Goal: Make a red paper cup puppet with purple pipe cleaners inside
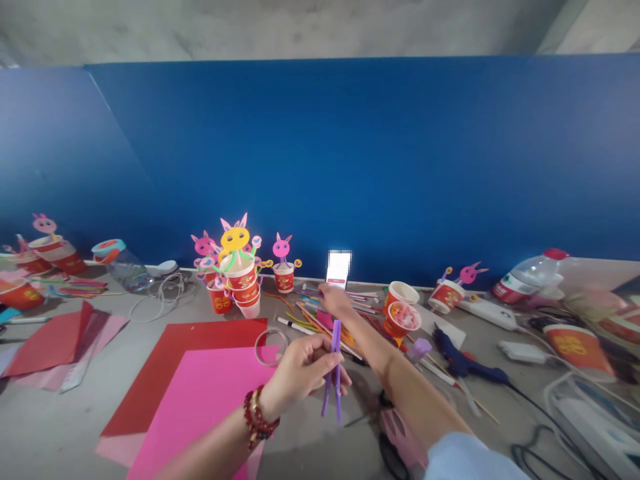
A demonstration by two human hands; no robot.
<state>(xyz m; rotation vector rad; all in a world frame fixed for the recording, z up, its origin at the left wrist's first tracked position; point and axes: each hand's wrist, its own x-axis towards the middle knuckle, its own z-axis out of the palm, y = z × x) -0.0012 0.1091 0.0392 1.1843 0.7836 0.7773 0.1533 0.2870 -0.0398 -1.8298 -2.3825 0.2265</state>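
Note:
My left hand (311,365), a beaded bracelet on its wrist, pinches a couple of purple pipe cleaners (337,373) that point up and down over the table. Farther back, my right hand (335,300) reaches over a pile of coloured pipe cleaners and pens (305,319), just below a lit phone (339,270) leaning near the blue panel. Its fingers are small and partly hidden, so whether they grip anything is unclear. Left of my left hand lie a roll of clear tape (271,347) and a pink sheet (200,393) on a red sheet (150,377).
Paper cups (240,277) with animal faces stand along the back. To the right are a cup of pink scraps (403,317), a blue glue gun (465,360) with its cord, and a plastic bottle (530,275). Black-handled scissors (393,457) lie under my right forearm.

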